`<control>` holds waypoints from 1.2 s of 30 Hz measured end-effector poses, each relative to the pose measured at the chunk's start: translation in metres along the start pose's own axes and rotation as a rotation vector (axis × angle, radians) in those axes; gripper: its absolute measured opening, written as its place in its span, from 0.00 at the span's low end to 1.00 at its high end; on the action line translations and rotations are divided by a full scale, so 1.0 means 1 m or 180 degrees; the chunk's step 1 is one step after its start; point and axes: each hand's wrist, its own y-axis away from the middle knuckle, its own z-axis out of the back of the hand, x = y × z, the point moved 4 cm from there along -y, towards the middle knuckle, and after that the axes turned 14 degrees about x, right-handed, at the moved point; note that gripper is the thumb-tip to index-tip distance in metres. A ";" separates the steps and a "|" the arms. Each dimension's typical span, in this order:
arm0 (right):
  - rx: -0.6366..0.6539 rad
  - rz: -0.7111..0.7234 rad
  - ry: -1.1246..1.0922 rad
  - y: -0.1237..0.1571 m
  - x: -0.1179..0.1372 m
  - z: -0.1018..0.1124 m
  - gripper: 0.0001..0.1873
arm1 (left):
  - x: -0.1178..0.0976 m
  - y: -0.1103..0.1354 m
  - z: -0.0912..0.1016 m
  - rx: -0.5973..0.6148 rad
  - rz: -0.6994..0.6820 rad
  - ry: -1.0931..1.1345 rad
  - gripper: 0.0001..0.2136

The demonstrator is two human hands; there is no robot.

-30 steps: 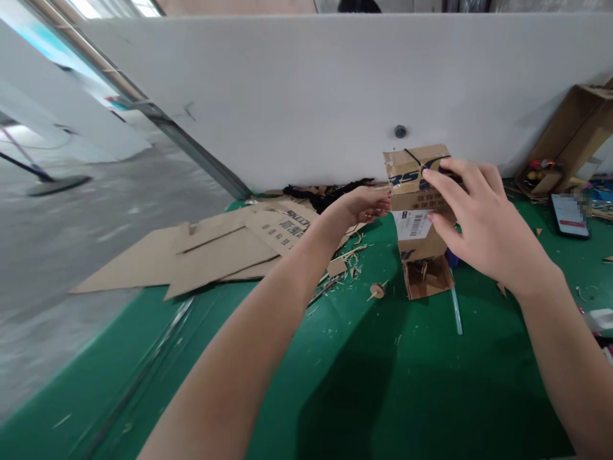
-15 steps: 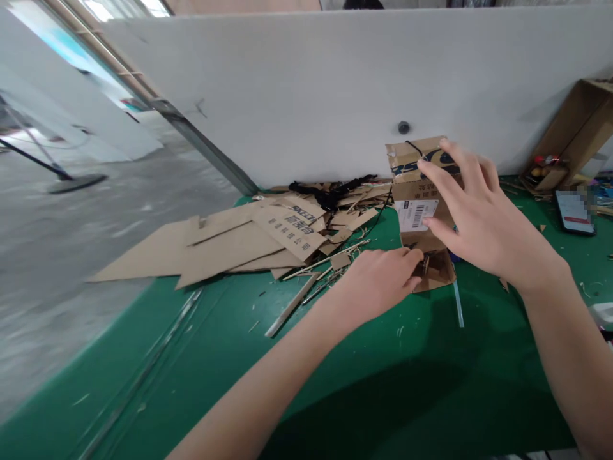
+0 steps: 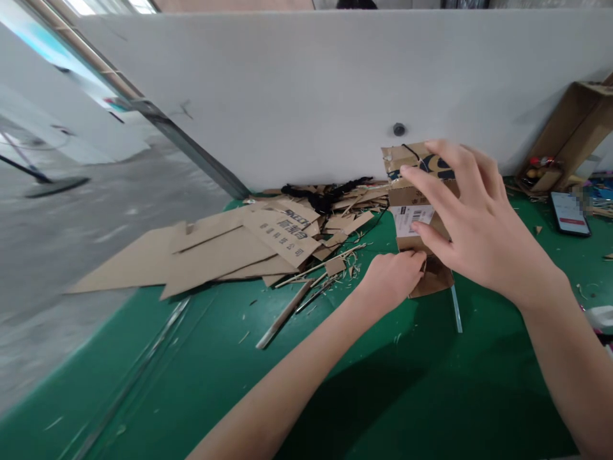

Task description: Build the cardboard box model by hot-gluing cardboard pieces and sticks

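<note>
A brown cardboard box stands on the table against the white partition, with blue printing on its raised upper flap and a white barcode label on it. My left hand has its fingers curled closed at the left edge of the box's lower opening; the fingertips are partly hidden. My right hand is open, fingers spread, in front of the box's upper right part. A thin black cord crosses the upper flap near the right fingertips.
Left of the box lies a heap of flat cardboard pieces and scraps, with a black tangled strip on top. A phone and a tall cardboard structure are at the right. The white partition borders the green table.
The whole view has shifted slightly. My left fingers have drawn closer together at the box's edge. My right hand has moved a little left across the box, still spread.
</note>
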 end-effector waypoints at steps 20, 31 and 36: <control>-0.0053 -0.0007 0.0171 0.004 0.006 0.010 0.30 | 0.010 0.021 0.019 -0.0503 -0.0400 0.1038 0.07; -0.0167 0.0022 -0.0077 0.005 0.004 0.014 0.25 | 0.025 0.057 0.045 -0.0867 -0.0868 0.2999 0.11; -0.0152 0.0188 -0.1051 0.007 0.002 0.018 0.21 | 0.044 0.071 0.056 -0.1647 -0.0989 0.4401 0.11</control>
